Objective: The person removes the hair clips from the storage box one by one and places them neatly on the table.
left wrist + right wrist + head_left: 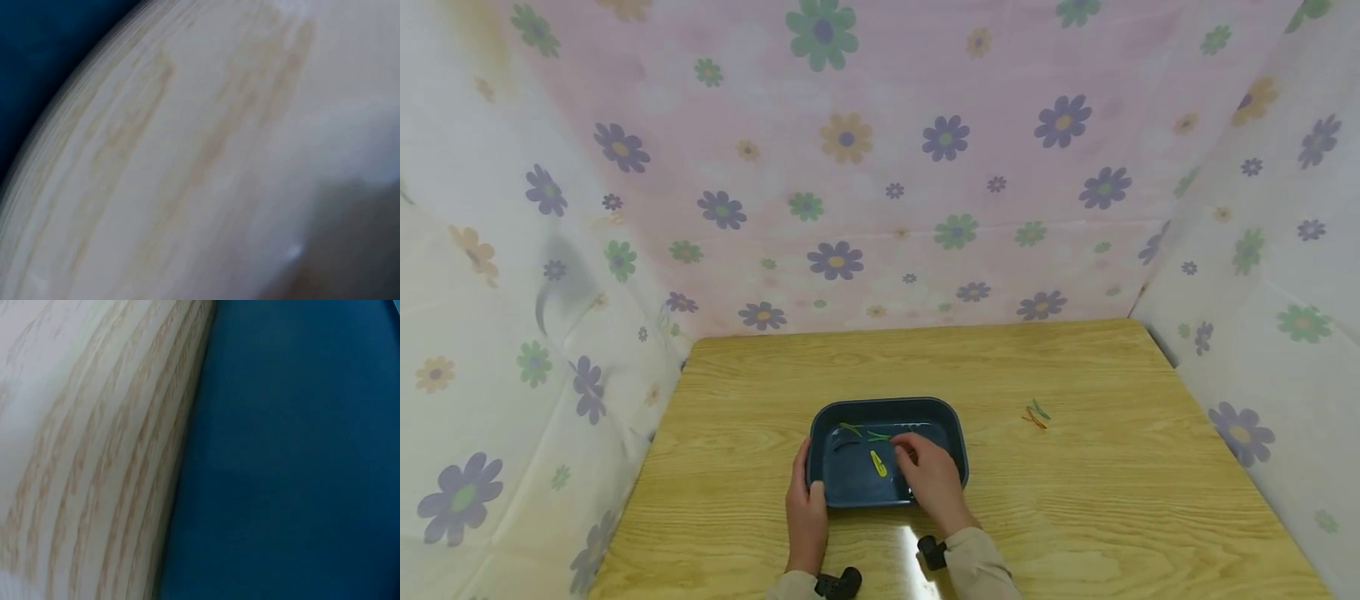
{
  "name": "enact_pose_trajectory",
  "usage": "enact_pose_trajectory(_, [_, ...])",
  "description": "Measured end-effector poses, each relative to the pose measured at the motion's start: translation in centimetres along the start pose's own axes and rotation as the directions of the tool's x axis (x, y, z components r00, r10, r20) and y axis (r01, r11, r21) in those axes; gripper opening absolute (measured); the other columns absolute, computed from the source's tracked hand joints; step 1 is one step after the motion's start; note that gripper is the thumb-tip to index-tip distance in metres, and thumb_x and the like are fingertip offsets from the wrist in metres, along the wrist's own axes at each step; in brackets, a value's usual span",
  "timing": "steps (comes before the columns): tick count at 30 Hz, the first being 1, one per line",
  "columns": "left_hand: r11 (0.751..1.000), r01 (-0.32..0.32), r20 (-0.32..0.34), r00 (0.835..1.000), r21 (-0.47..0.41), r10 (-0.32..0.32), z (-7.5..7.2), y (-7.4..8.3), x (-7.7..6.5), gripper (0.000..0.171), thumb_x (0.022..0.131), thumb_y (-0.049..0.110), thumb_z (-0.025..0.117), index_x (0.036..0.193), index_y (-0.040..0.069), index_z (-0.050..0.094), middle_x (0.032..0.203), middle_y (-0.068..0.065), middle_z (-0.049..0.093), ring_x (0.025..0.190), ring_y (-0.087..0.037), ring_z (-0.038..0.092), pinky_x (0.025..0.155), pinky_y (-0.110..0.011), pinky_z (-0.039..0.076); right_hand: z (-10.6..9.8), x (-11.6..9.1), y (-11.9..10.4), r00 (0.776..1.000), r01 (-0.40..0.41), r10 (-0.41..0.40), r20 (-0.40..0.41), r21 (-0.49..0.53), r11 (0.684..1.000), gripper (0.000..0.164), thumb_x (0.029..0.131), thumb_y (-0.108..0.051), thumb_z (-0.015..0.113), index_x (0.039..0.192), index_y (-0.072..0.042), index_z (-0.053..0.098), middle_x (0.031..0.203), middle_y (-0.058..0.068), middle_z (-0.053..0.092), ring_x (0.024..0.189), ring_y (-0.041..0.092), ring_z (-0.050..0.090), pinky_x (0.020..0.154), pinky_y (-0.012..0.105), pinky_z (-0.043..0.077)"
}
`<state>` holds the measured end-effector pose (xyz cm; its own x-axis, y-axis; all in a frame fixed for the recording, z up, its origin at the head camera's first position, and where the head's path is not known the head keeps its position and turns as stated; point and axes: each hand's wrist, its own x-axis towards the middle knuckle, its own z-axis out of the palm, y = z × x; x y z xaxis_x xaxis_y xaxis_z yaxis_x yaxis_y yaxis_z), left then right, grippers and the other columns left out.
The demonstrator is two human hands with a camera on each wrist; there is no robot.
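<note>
A dark blue rectangular tray (887, 497) rests on the wooden table. My left hand (807, 508) holds its left side, thumb at the near-left corner and fingers along the outer wall. Inside the tray lie a yellow snap hair clip (878, 464), a V-shaped green clip (850, 429) and a dark curved piece (846, 443). Over the tray's right half, my right hand (931, 479) reaches in with bent fingers. Its fingertips meet the end of another green hair clip (878, 437); whether they pinch it is unclear. Neither wrist view shows fingers, only tray and table.
To the right of the tray, a few thin orange and green clips (1036, 415) lie together on the wooden table (1120, 483). Flower-printed cloth (895, 167) walls the back and both sides. Black wrist cameras (838, 583) sit on both wrists.
</note>
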<state>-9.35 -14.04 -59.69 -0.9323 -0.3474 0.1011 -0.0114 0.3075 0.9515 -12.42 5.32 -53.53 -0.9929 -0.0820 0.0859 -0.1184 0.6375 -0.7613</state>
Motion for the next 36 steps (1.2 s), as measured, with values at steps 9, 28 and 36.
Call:
enact_pose_trajectory(9, [1.000, 0.003, -0.003, 1.000, 0.026, -0.003, -0.2, -0.6, 0.0, 0.066, 0.082, -0.002, 0.037, 0.137, 0.034, 0.033, 0.135, 0.016, 0.036, 0.071, -0.015, 0.046, 0.064, -0.032, 0.036, 0.6, -0.1, -0.6, 0.999, 0.028, -0.028, 0.040, 0.023, 0.999, 0.019, 0.088, -0.024, 0.053, 0.103, -0.018, 0.064, 0.080, -0.013, 0.057, 0.066, 0.004, 0.051, 0.058, 0.027, 0.041])
enact_pose_trajectory(28, [0.999, 0.027, 0.009, 1.000, 0.019, -0.028, -0.1, -0.4, -0.1, 0.065, 0.082, 0.000, 0.037, 0.137, 0.035, 0.032, 0.134, 0.015, 0.037, 0.040, -0.015, 0.028, 0.045, -0.030, 0.032, 1.1, 0.5, -0.7, 0.981, 0.035, -0.014, 0.191, -0.110, 0.993, 0.033, 0.086, -0.024, 0.055, 0.117, -0.012, 0.057, 0.075, -0.011, 0.051, 0.055, 0.006, 0.044, 0.051, 0.027, 0.036])
enact_pose_trajectory(36, [0.999, 0.031, 0.007, 0.999, 0.026, -0.031, -0.1, -0.2, 0.0, 0.066, 0.082, 0.000, 0.037, 0.137, 0.035, 0.032, 0.136, 0.014, 0.035, 0.046, -0.016, 0.031, 0.048, -0.031, 0.031, 1.2, 1.3, -0.3, 0.958, 0.019, -0.009, 0.285, -0.031, 0.999, 0.036, 0.086, -0.024, 0.056, 0.118, -0.008, 0.055, 0.074, -0.007, 0.052, 0.056, 0.008, 0.047, 0.054, 0.029, 0.038])
